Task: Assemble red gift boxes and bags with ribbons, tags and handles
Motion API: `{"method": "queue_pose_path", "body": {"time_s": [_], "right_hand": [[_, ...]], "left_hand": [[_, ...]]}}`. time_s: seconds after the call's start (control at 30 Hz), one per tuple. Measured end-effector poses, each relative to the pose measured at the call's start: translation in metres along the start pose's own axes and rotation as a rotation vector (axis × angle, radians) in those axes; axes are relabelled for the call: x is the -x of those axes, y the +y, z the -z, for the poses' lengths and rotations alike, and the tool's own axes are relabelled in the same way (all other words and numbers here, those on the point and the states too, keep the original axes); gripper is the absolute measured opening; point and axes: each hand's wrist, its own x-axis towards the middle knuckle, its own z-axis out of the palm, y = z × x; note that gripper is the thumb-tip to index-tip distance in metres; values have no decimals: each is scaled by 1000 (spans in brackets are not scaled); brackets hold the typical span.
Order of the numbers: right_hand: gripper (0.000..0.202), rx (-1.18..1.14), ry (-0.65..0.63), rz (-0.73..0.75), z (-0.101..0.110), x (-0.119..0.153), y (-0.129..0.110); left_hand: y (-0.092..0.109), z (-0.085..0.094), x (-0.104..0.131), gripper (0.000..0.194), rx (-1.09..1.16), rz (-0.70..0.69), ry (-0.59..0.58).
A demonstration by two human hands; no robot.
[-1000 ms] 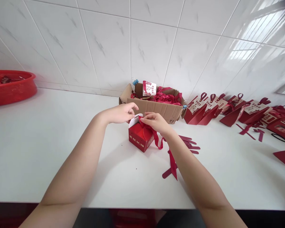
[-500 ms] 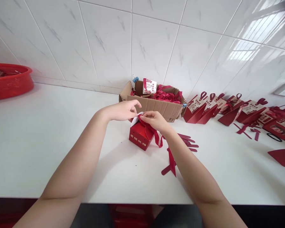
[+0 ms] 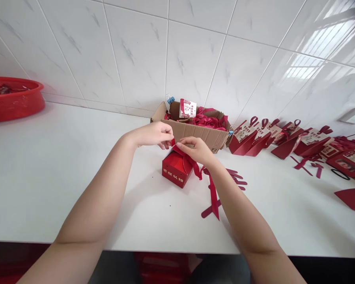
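A small red gift box (image 3: 177,170) with pale lettering on its front stands on the white table, below both hands. My left hand (image 3: 159,135) is closed in a pinch on a bit of red ribbon (image 3: 173,142) above the box's top left. At the top of the box my right hand (image 3: 194,150) pinches the ribbon, which also hangs down the box's right side. Part of the box's top is hidden behind the fingers. A longer loose ribbon strip (image 3: 213,195) lies on the table beside my right forearm.
Behind the hands is a cardboard box (image 3: 192,132) full of red ribbon, with a printed tag. Several red gift boxes (image 3: 244,138) line the right side. Flat dark-red strips (image 3: 238,177) lie near my right forearm. A red basin (image 3: 14,104) stands far left.
My left hand has gone from loosely spread fingers at the white flap to a pinch on the ribbon. The white flap no longer shows. The view has shifted slightly.
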Motion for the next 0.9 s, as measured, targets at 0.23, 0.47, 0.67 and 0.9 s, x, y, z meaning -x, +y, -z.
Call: {"method": "queue_pose_path", "body": {"time_s": [0.23,0.47,0.67,0.9], "right_hand": [[21,214,168,0,41,12,-11],[30,419,-191,-112,75,30,-18],[47,568,-610,-265,67,21,-10],[39,630,-624,-260,46,16,-7]], "left_hand": [[12,17,27,14,502,-279,281],[20,21,42,12,690,-507,558],[23,27,51,19,798,-686,744],[26,30,71,11,687,-723,858]]}}
